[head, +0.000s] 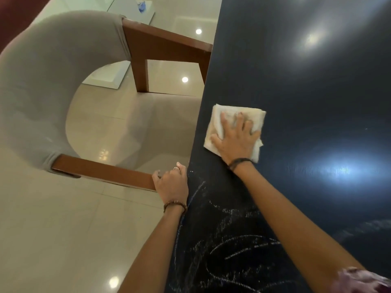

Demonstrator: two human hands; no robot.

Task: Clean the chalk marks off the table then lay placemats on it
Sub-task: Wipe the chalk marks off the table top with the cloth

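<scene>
Right arm stretched long across the table (306,85), and the right hand (237,138) lies flat, fingers spread wide, pressing down on a folded cloth (220,119) near the table's left edge. The cloth is pale, soft, roughly square, a little rumpled at its corners. Left hand (172,181) curls over the table edge, fingers wrapped round it, beaded band on the wrist. The tabletop is dark, glossy, faintly grained, with lights glaring off it. Chalk marks (228,250), thin white loops and scribbles, lie close to the person, between the forearms. Beside the table stands a chair (42,81) with curved grey upholstery and brown wooden arms, on shiny cream floor tiles (53,229).
</scene>
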